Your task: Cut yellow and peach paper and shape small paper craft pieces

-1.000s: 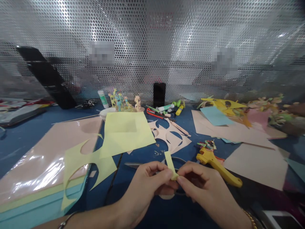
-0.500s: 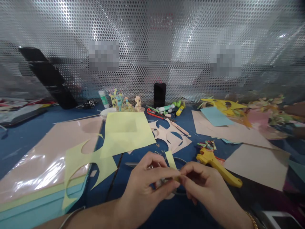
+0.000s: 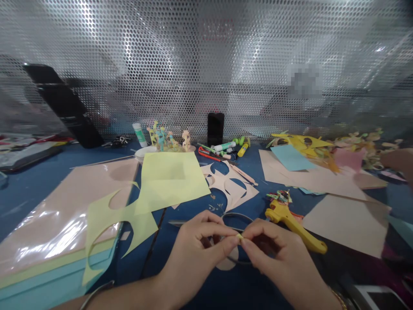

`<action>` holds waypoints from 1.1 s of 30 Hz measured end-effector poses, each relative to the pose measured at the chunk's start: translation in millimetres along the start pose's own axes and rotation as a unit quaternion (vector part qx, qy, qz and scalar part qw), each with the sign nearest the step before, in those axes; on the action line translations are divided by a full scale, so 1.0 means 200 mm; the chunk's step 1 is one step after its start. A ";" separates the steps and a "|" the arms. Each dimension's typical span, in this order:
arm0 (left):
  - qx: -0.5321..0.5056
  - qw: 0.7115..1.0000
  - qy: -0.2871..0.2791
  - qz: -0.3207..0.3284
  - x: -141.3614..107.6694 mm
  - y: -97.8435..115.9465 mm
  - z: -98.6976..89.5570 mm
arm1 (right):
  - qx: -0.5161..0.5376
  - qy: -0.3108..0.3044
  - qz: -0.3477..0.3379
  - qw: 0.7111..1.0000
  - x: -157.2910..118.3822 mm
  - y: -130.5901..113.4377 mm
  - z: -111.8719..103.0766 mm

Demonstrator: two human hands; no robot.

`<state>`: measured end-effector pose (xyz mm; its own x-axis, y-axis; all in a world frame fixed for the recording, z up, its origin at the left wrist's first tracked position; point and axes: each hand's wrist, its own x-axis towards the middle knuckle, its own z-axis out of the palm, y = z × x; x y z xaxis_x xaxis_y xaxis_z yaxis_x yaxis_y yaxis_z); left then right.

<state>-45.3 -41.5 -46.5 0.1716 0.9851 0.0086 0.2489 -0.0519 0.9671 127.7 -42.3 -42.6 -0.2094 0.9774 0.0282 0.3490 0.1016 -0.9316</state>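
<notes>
And here's the tiny pale yellow paper scrap (image 3: 239, 236), barely showing, pinched up between the fingertips (image 3: 232, 239) of the left hand (image 3: 201, 243) and the right hand (image 3: 274, 249)! Both hands are closed in tight on it, right at the midline, with the fingers curled. With a piece this small, the pads want to stay close together with even pressure, wrists steady, so it can't spring loose.

Just below the big yellow paper sheet (image 3: 171, 183), the black-handled scissors (image 3: 237, 218) sit behind the hands, their blades (image 3: 179, 223) pointing left. To that sheet's right lies a peach paper cutout (image 3: 230, 186), and to its lower left, a yellow-green cutout sheet (image 3: 119, 224). Farther right of it, there's a yellow-handled tool (image 3: 290, 226)!

The fingers hide most of the scrap, so its shape is anyone's guess, and they cover the middle of the scissors too, so we can't tell whether either hand is touching them. At the far right edge, a blurred brown shape (image 3: 398, 163) is cut off by the frame, and it's hard to make out.
</notes>
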 end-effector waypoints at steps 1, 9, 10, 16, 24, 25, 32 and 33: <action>-0.003 1.000 -0.002 -0.001 0.00 0.00 0.00 | -0.004 0.002 -0.001 1.000 0.00 0.00 0.00; -0.068 0.994 -0.010 -0.085 0.03 0.02 0.00 | 0.046 -0.025 0.014 0.999 0.02 0.02 -0.01; -0.081 0.992 -0.011 -0.094 0.03 0.02 0.01 | 0.044 -0.034 0.011 0.998 0.02 0.02 -0.02; -0.141 0.982 -0.030 -0.119 0.03 0.02 0.02 | 0.047 -0.050 0.031 0.997 0.04 0.04 -0.02; -0.151 0.981 -0.026 -0.120 0.03 0.01 0.02 | 0.095 -0.090 0.132 0.983 0.04 0.04 -0.01; -0.148 0.981 -0.026 -0.120 0.03 0.01 0.02 | 0.098 -0.088 0.132 0.982 0.05 0.04 -0.01; -0.121 0.987 -0.031 -0.106 0.02 0.02 0.02 | 0.081 -0.071 0.131 0.986 0.04 0.04 -0.01; -0.119 0.987 -0.032 -0.102 0.02 0.01 0.02 | 0.077 -0.069 0.128 0.986 0.04 0.04 -0.01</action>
<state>-39.6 -38.1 -45.0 0.2036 0.9580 -0.2018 0.0548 0.1947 0.9793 130.0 -32.9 -48.7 -0.2583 0.9316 -0.2558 0.2657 -0.1860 -0.9459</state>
